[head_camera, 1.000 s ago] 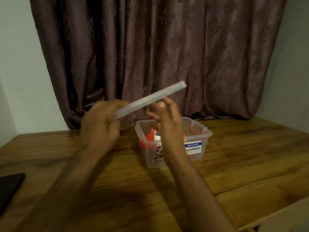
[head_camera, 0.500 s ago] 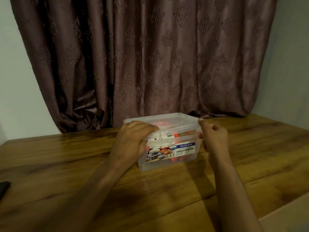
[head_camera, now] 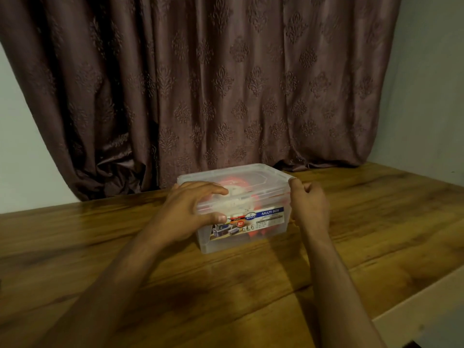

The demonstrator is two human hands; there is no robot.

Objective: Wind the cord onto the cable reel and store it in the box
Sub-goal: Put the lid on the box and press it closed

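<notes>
A clear plastic box [head_camera: 263, 237] with a blue "MULTI-BOX" label stands on the wooden table, its clear lid [head_camera: 261, 179] lying flat on top. Through the plastic I see the orange and white cable reel [head_camera: 234, 185] inside; the cord itself is too blurred to make out. My left hand [head_camera: 193, 209] grips the box's left front corner, fingers over the lid and thumb on the front wall. My right hand [head_camera: 310, 204] holds the right end of the box, with the fingertips at the lid's right corner.
The wooden table [head_camera: 150, 285] stretches around the box. A brown patterned curtain [head_camera: 213, 84] hangs right behind it, against pale walls. A light-coloured ledge [head_camera: 426, 310] crosses the lower right corner.
One second ago both hands held the lid tilted above the open box. The lid then came down onto the box, and my hands now rest on its two ends.
</notes>
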